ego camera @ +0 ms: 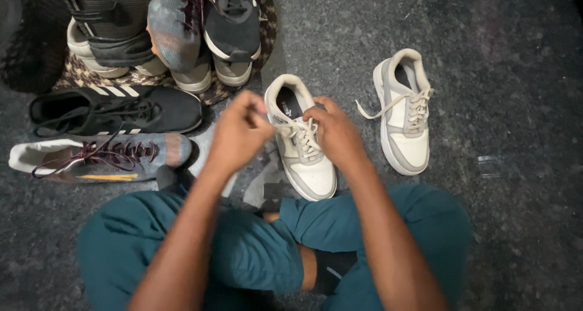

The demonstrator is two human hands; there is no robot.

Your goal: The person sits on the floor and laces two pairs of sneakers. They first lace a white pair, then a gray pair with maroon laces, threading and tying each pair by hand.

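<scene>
Teal-trousered knees (243, 250) sit nearest; beyond them the left hand (238, 134) and right hand (336, 133) pinch the white sneaker's (306, 165) laces (302, 135). Its mate (405, 120) lies right, bare floor (516, 74) beyond.

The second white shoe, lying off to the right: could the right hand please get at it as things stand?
Probably yes. The second white shoe lies on bare floor just beside the right hand, with nothing between them. But that hand's fingers are busy with the laces of the near shoe.
</scene>
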